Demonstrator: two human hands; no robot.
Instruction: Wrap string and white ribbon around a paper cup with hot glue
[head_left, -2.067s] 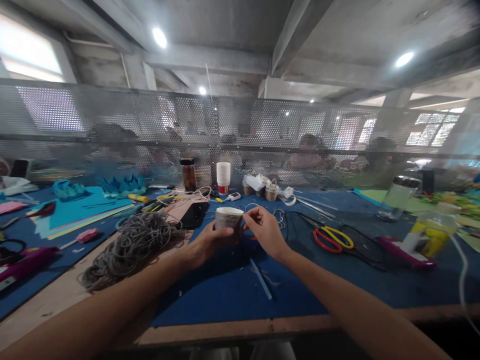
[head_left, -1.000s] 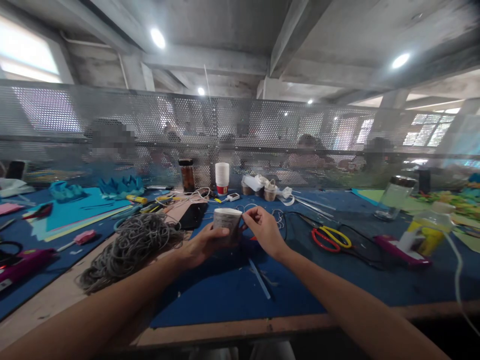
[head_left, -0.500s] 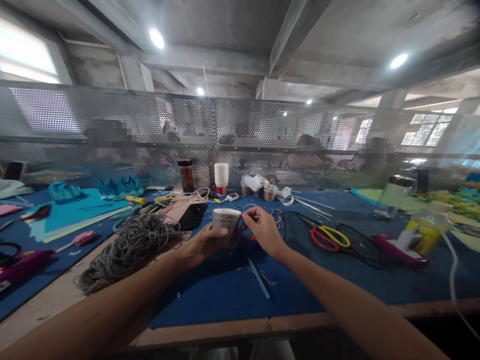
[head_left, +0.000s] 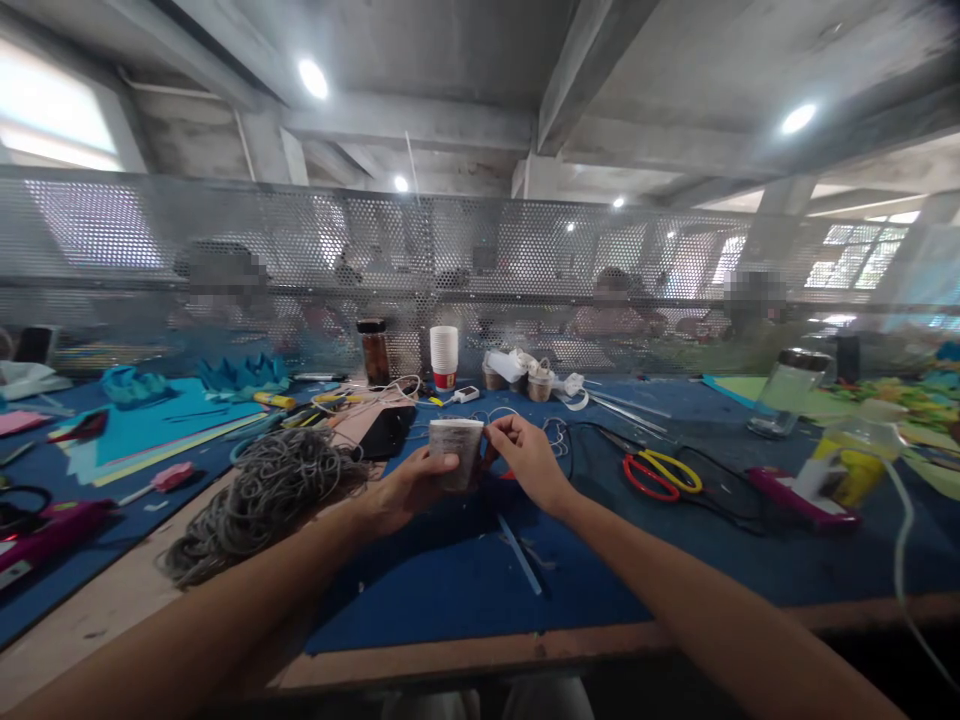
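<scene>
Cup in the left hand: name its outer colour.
The cup is grey outside; the head view shows it.

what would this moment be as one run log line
left hand: holding grey cup | right hand: fingertips pinched beside cup | nearby: grey cord heap, scissors

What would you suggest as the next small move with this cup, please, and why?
Perhaps turn the gray-covered cup slightly with the left hand: it grips the cup's side, while the right hand is pinched beside the opposite side, near the white rim, so a small turn would likely bring fresh surface there.
</scene>
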